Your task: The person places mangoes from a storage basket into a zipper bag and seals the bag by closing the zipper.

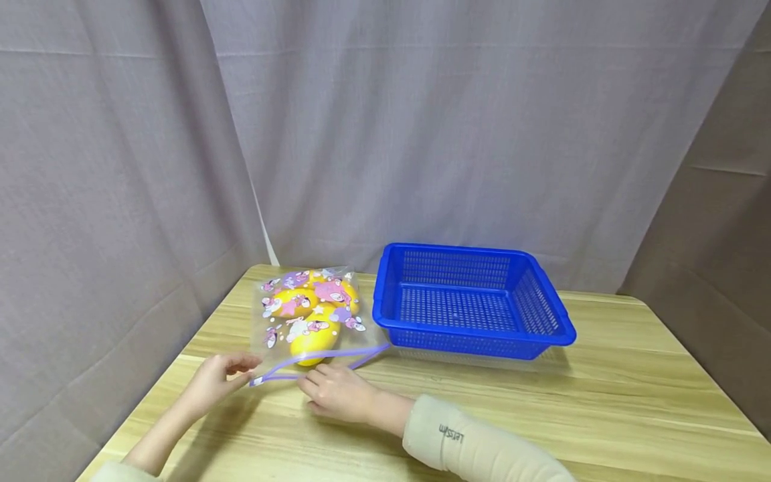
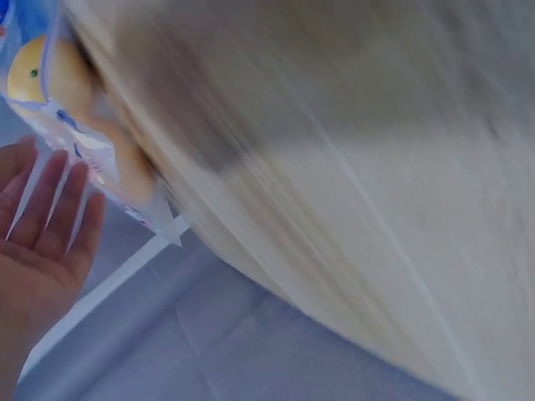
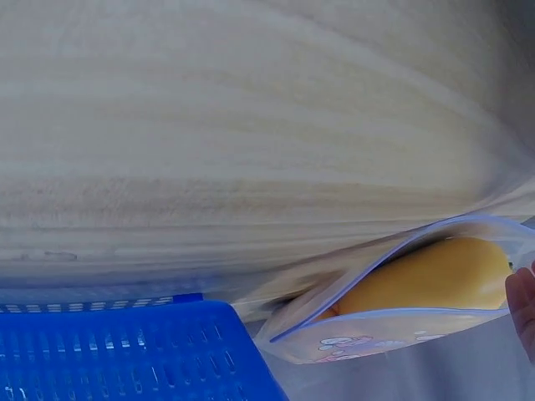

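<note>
A clear slider zip bag with pink and purple cartoon prints lies at the table's left side. Inside it are several yellow mango-like fruits. Its purple-edged mouth gapes toward me, the white slider at the left corner. Beside that corner is my left hand; in the left wrist view its fingers are extended, apart from the bag. My right hand has curled fingers and pinches the lower lip of the mouth. Only its fingertips show in the right wrist view, and the thumb's contact is hidden.
A blue plastic basket with slotted walls stands right of the bag, close to its right corner. Both rest on a wood-grain table. Grey curtains hang behind and at the sides.
</note>
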Tool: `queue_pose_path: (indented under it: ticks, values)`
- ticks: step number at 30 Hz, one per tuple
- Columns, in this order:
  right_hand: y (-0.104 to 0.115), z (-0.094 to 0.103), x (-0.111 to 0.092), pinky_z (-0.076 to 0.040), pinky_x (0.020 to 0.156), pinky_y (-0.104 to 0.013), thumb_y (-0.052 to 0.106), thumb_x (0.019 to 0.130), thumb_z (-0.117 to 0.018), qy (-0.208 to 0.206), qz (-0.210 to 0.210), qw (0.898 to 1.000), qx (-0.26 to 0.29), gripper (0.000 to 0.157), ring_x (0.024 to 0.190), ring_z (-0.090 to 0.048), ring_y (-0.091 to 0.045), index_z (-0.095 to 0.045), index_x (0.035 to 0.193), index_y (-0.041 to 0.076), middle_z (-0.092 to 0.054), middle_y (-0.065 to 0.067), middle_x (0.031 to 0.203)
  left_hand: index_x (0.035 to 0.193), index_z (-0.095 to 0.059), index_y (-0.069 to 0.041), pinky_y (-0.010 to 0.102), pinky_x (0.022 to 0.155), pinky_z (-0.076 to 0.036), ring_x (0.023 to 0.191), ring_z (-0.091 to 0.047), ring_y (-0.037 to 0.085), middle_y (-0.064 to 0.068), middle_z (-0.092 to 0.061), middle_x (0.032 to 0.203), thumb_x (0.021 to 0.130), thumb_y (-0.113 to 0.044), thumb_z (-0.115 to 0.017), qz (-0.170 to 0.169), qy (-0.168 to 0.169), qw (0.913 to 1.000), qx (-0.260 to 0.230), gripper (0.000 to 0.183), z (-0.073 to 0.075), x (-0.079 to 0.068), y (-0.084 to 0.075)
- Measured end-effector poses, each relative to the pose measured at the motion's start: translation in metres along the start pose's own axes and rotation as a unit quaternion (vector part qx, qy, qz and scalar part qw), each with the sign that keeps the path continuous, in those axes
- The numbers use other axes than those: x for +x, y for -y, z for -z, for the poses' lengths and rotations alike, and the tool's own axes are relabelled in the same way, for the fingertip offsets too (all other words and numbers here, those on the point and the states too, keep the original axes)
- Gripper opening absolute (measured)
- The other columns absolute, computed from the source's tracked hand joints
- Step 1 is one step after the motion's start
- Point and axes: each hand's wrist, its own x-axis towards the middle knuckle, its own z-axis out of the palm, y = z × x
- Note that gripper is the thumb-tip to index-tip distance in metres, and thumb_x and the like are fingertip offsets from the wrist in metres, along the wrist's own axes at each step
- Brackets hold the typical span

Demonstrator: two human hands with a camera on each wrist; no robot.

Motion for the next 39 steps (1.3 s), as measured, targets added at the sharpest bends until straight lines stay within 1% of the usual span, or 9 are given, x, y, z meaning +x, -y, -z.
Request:
queue_pose_path:
  ticks: [4,9,12,18,22,25,30,33,39]
  values:
    - [-0.001,-0.001,0.001,-0.051,0.077,-0.017,0.039,0.081,-0.067,-0.003,-0.003,1.000,-0.006,0.033,0.088,-0.060,-0.007,-0.061,0.106,0.019,-0.065,0.009,0.096,0.094,-0.072,-0.006,0.041,0.075,-0.057,0.088,-0.069,0.027,0.007,-0.073,0.093,0.075,-0.007,-0.075,-0.013,-0.001,0.9965,0.082,0.019,-0.001,-0.003,0.000]
    - [-0.003,0.000,0.005,-0.052,0.082,-0.017,0.039,0.083,-0.066,-0.007,0.000,1.000,-0.002,0.032,0.088,-0.061,-0.007,-0.060,0.108,0.019,-0.064,0.009,0.096,0.111,-0.066,-0.004,0.049,0.085,-0.054,0.100,-0.064,0.034,0.012,-0.069,0.108,0.070,-0.009,-0.080,-0.059,0.032,0.9968,0.044,0.044,-0.001,-0.005,0.002]
    - [-0.002,-0.001,0.009,-0.052,0.084,-0.017,0.037,0.083,-0.066,-0.029,0.013,0.999,0.000,0.030,0.088,-0.061,-0.006,-0.061,0.106,0.019,-0.064,0.010,0.095,0.120,-0.060,-0.004,0.052,0.087,-0.052,0.105,-0.061,0.036,0.014,-0.065,0.117,0.063,-0.006,-0.083,-0.092,0.050,0.9938,0.036,0.061,-0.002,-0.007,0.004]
    - [0.001,-0.002,0.018,-0.052,0.085,-0.017,0.034,0.081,-0.069,-0.088,0.035,0.995,0.002,0.028,0.089,-0.062,-0.007,-0.064,0.103,0.018,-0.066,0.008,0.096,0.126,-0.054,-0.005,0.055,0.084,-0.052,0.107,-0.057,0.040,0.020,-0.057,0.123,0.054,-0.011,-0.087,-0.151,0.035,0.9843,0.084,0.079,-0.008,-0.006,0.010]
    - [0.000,-0.001,0.023,-0.051,0.087,-0.017,0.035,0.082,-0.068,-0.097,0.040,0.994,0.007,0.032,0.094,-0.062,-0.007,-0.064,0.108,0.017,-0.067,0.008,0.100,0.128,-0.052,-0.004,0.056,0.087,-0.051,0.109,-0.056,0.042,0.023,-0.055,0.124,0.050,-0.006,-0.088,-0.160,0.018,0.9803,0.113,0.087,-0.011,-0.003,0.015]
    - [-0.001,-0.001,0.026,-0.050,0.088,-0.016,0.033,0.084,-0.066,-0.108,0.047,0.993,0.004,0.031,0.096,-0.061,-0.006,-0.064,0.110,0.017,-0.067,0.009,0.102,0.128,-0.052,-0.006,0.059,0.088,-0.049,0.110,-0.055,0.044,0.023,-0.055,0.124,0.049,-0.002,-0.087,-0.147,0.009,0.9796,0.136,0.086,-0.012,-0.001,0.018]
    - [-0.001,-0.003,0.027,-0.052,0.087,-0.018,0.024,0.086,-0.059,-0.152,0.080,0.985,-0.019,0.021,0.095,-0.064,-0.008,-0.067,0.105,0.017,-0.069,0.007,0.102,0.126,-0.055,-0.008,0.062,0.089,-0.047,0.112,-0.053,0.048,0.025,-0.054,0.126,0.054,-0.004,-0.085,-0.131,0.030,0.9776,0.162,0.078,-0.015,0.002,0.021]
    - [0.000,-0.005,0.029,-0.053,0.086,-0.019,0.023,0.088,-0.055,-0.165,0.086,0.982,-0.028,0.021,0.095,-0.064,-0.009,-0.067,0.105,0.018,-0.069,0.007,0.104,0.122,-0.059,-0.007,0.060,0.089,-0.049,0.110,-0.055,0.046,0.024,-0.057,0.124,0.056,-0.005,-0.085,-0.141,0.031,0.9737,0.177,0.071,-0.020,0.006,0.021]
    - [0.001,-0.009,0.032,-0.052,0.088,-0.021,0.024,0.088,-0.057,-0.171,0.063,0.982,-0.038,0.020,0.097,-0.064,-0.010,-0.067,0.104,0.020,-0.069,0.008,0.104,0.113,-0.065,-0.005,0.050,0.087,-0.053,0.102,-0.062,0.036,0.018,-0.064,0.114,0.061,0.001,-0.082,-0.167,0.009,0.9699,0.177,0.055,-0.022,0.012,0.015]
